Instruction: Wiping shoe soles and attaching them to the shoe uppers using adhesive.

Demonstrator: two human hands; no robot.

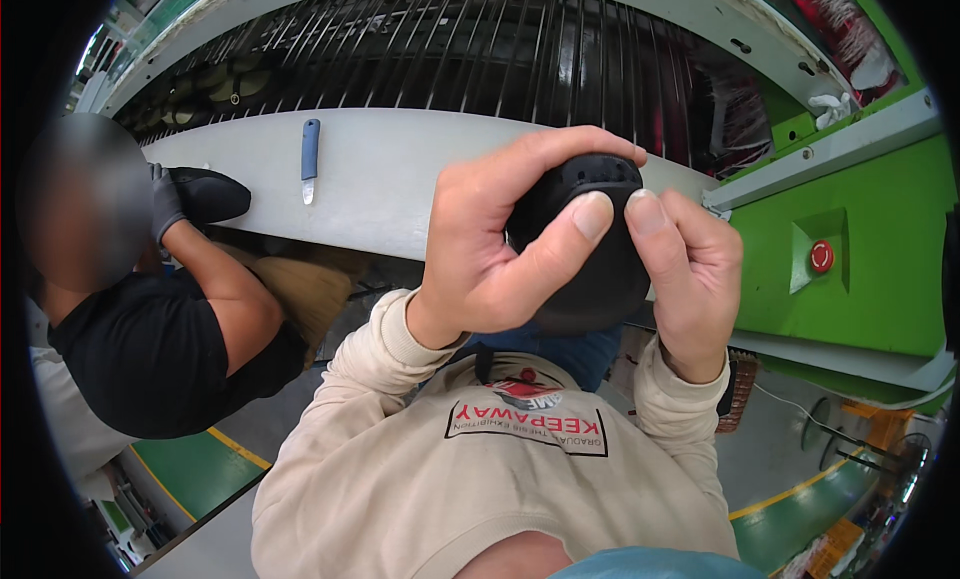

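Note:
Up close in front of my chest is a black shoe point(598, 279), with its dark far end pointing toward the bench. My left hand point(490, 239) grips it from the left, the index finger curled over the far end and the thumb pressed on top. From the right, my right hand point(690, 264) holds the same shoe, its thumb beside the left thumb and its other fingers bent, partly hidden behind. A knife point(310, 159) with a blue handle and a short pale blade lies on the white bench, left of my hands and touched by neither.
Beyond the white bench point(380, 169) runs a bed of thin metal rods point(480, 49). A green machine housing point(880, 249) with a red emergency-stop button point(821, 256) stands at right. At left, a co-worker in a black shirt point(160, 349) holds another black shoe point(210, 196) with a gloved hand.

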